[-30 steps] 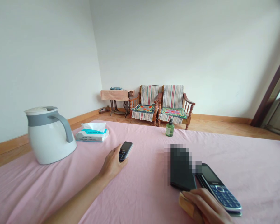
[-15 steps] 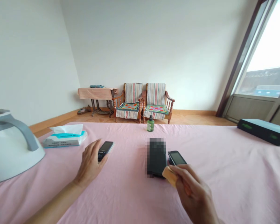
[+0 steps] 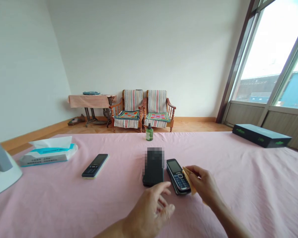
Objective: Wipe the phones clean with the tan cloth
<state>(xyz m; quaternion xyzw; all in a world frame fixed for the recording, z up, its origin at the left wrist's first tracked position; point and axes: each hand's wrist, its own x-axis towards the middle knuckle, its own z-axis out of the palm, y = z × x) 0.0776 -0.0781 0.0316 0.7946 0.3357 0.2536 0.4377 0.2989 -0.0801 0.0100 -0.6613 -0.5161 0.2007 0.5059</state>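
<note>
My right hand point(image 3: 205, 188) is closed on a small yellow-tan cloth point(image 3: 188, 178), its edge touching the right side of a dark keypad phone point(image 3: 178, 175) lying on the pink tablecloth point(image 3: 238, 178). Just left of that phone lies a black smartphone point(image 3: 153, 168), partly blurred. My left hand point(image 3: 151, 211) hovers in front of the smartphone, fingers loosely spread, holding nothing. A second small keypad phone point(image 3: 95, 165) lies alone farther left.
A tissue pack point(image 3: 49, 155) and a white kettle point(image 3: 1, 172) sit at the left. A green bottle point(image 3: 149, 133) stands at the table's far edge. A dark flat box point(image 3: 261, 135) lies at the right. Two wooden chairs point(image 3: 142, 110) and a small table point(image 3: 90, 103) stand by the wall.
My left hand has let go of the small phone at the left and moved right, in front of the smartphone. My right hand with the cloth moved beside the keypad phone. The view panned right.
</note>
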